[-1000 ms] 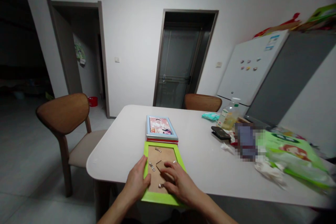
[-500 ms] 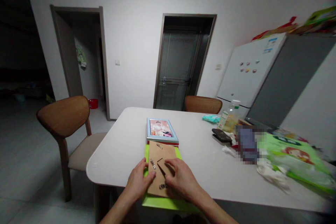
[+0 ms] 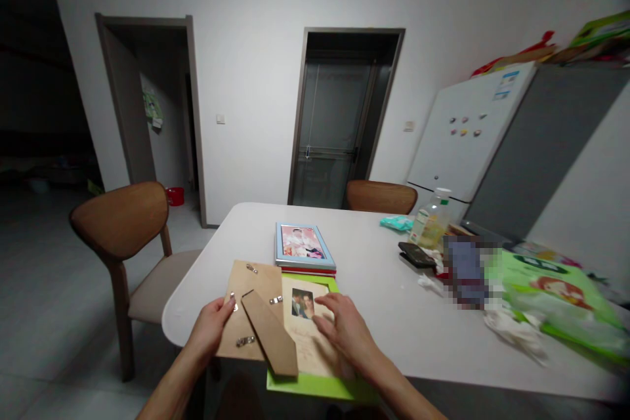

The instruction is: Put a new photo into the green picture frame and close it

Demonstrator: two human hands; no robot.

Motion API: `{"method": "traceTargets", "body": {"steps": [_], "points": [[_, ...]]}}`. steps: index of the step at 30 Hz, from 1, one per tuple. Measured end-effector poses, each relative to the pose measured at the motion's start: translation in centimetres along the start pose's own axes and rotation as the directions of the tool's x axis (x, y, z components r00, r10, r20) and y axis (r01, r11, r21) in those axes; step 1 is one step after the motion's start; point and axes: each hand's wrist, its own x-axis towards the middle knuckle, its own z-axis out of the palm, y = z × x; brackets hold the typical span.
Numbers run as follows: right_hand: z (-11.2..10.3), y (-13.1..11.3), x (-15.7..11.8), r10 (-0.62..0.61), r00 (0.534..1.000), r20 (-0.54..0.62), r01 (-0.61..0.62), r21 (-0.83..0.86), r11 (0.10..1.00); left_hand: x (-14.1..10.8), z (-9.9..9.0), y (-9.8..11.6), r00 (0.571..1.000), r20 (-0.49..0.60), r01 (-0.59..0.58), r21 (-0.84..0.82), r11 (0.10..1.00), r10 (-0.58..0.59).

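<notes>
My left hand (image 3: 210,325) grips the left edge of a brown picture-frame backing board (image 3: 236,331), its thumb on top. Metal clips and a hinged stand leg (image 3: 270,335) are fixed to the board, and the leg's wide end overlaps the frame. Under the board's right edge lies a lime-green picture frame (image 3: 317,388), back side up at the table's front edge. Inside it shows a cream sheet (image 3: 305,342) with a small photo of people (image 3: 302,304). Over the sheet's right side is my right hand (image 3: 347,328), fingers apart and holding nothing; whether its fingertips touch the paper is unclear.
Just beyond lies a light-blue picture frame (image 3: 327,256) on a red-edged item. Rightward on the white table (image 3: 374,315) are a black wallet-like item (image 3: 416,254), a bottle (image 3: 430,223), crumpled tissue (image 3: 516,335) and a green package (image 3: 561,289). A wooden chair (image 3: 125,220) stands left.
The backing board has come off the green frame and moved left in my left hand. The cream sheet and photo are now uncovered. My right hand has let go of the board's stand leg.
</notes>
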Motion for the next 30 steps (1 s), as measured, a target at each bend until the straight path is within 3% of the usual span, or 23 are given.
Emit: {"method": "traceTargets", "body": {"steps": [5, 12, 15, 17, 19, 21, 23, 25, 27, 30], "points": [[0.6, 1.7, -1.5, -0.090, 0.989, 0.118, 0.108, -0.161, 0.981, 0.8, -2.7, -0.3, 0.999, -0.043, 0.029, 0.055, 0.998, -0.027], [-0.7, 2.5, -1.4, 0.000, 0.999, 0.053, 0.017, -0.313, 0.949, 2.0, -6.7, -0.1, 0.989, -0.147, 0.032, 0.291, 0.956, 0.012], [-0.6, 2.1, -1.3, -0.017, 0.999, 0.046, 0.030, -0.290, 0.957, 2.1, -6.8, 0.3, 0.969, -0.232, 0.015, 0.412, 0.911, 0.089], [-0.1, 1.3, -1.3, -0.093, 0.992, 0.087, 0.110, -0.223, 0.969, 1.5, -5.4, 0.7, 0.949, -0.259, -0.037, 0.474, 0.880, 0.179], [0.5, 0.6, -1.2, -0.130, 0.985, 0.114, 0.149, -0.172, 0.974, 0.2, -2.7, 1.2, 0.941, -0.203, -0.129, 0.526, 0.841, 0.271], [1.0, 0.4, -1.1, -0.090, 0.991, 0.095, 0.105, -0.169, 0.980, -1.6, 0.6, 1.6, 0.934, 0.029, -0.304, 0.592, 0.747, 0.357], [1.1, 0.7, -1.1, -0.035, 0.998, 0.062, 0.045, -0.186, 0.982, -3.6, 3.9, 1.8, 0.936, 0.184, -0.349, 0.588, 0.730, 0.300], [1.1, 1.5, -1.3, -0.019, 0.999, 0.043, 0.027, -0.192, 0.981, -5.4, 6.4, 1.8, 0.927, 0.269, -0.373, 0.592, 0.714, 0.262], [1.0, 2.3, -1.6, -0.025, 0.999, 0.026, 0.030, -0.182, 0.983, -6.6, 7.9, 1.9, 0.910, 0.341, -0.403, 0.584, 0.705, 0.237], [1.2, 3.2, -2.1, -0.011, 0.999, -0.030, 0.006, -0.161, 0.987, -7.5, 8.7, 2.1, 0.885, 0.407, -0.438, 0.561, 0.702, 0.226]]}}
